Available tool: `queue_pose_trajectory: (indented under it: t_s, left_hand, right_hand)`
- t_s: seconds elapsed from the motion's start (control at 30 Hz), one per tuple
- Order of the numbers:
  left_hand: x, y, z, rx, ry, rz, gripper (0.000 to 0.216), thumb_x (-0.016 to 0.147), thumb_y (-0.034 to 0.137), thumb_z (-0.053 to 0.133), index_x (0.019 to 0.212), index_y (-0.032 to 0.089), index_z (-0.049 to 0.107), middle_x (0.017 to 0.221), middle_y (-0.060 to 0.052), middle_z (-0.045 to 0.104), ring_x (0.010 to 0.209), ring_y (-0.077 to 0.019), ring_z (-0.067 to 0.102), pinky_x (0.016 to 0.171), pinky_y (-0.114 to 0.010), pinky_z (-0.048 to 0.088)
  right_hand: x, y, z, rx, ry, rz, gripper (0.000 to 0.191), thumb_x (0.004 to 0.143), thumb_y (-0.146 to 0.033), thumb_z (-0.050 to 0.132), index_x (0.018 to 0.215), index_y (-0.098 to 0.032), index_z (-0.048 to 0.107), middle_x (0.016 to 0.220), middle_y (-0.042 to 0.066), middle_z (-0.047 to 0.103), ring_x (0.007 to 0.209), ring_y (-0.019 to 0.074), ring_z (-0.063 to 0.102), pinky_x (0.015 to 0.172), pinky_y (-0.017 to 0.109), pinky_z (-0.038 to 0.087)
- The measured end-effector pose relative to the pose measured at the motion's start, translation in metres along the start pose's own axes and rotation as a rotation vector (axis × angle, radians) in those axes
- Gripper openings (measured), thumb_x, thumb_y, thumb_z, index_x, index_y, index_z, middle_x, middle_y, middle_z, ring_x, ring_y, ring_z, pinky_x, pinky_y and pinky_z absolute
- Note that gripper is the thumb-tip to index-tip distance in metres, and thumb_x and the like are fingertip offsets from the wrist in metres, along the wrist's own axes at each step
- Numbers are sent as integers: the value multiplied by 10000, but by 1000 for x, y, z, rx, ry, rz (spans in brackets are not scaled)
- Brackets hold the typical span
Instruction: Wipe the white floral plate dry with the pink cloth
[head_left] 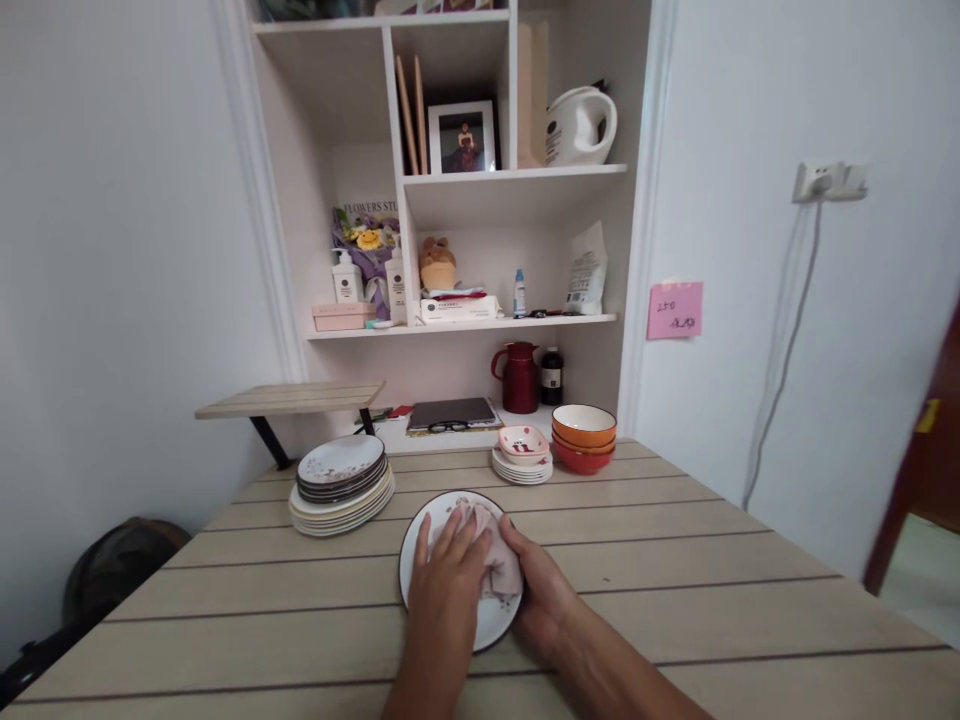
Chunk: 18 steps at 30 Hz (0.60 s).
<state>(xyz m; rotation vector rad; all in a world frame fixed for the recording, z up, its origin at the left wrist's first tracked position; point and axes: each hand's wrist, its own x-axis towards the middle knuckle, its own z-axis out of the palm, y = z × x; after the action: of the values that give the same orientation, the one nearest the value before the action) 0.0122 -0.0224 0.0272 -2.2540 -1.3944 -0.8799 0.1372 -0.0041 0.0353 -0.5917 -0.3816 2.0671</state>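
A white plate [421, 508] with a dark rim and a floral print is held low over the table at the front middle. My right hand [541, 592] grips its right edge, thumb on top near the cloth and fingers hidden underneath. Over the plate, my left hand [450, 575] presses a crumpled pale pink cloth [501, 568] to its surface. The left fingers lie over the cloth's left part, and one touches the bare plate. Whether the plate's underside touches the table cannot be made out.
Stacked plates [341, 462] stand at the left by a small raised shelf [292, 400]. Small plates [523, 470] carry a pink bowl [523, 441], beside stacked orange and red bowls [583, 440]. Behind are a red jug [519, 378], a dark bottle [551, 376], glasses [448, 426] and a laptop [454, 412].
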Motion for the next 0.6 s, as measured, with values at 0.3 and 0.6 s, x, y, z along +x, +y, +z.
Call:
queue_pose_trajectory:
  t_s: [0.3, 0.6]
  left_hand:
    - [-6, 3, 6, 15, 98, 78, 317, 888, 154, 548, 1160, 285, 644, 1254, -4, 660, 1235, -193, 550, 1156, -469, 308]
    - [0, 8, 9, -34, 53, 193, 292, 920, 214, 515, 1181, 286, 623, 1308, 7, 624, 1296, -191, 490, 1163, -489, 296]
  right_hand:
    - [-7, -15, 2, -39, 57, -45, 433, 891, -462, 519, 1054, -84, 651, 854, 133, 764, 834, 243, 712, 850, 390, 519]
    - [-8, -17, 0, -68, 114, -68, 358, 877, -459, 555, 974, -126, 646, 717, 69, 744, 590, 199, 673, 586, 315, 511]
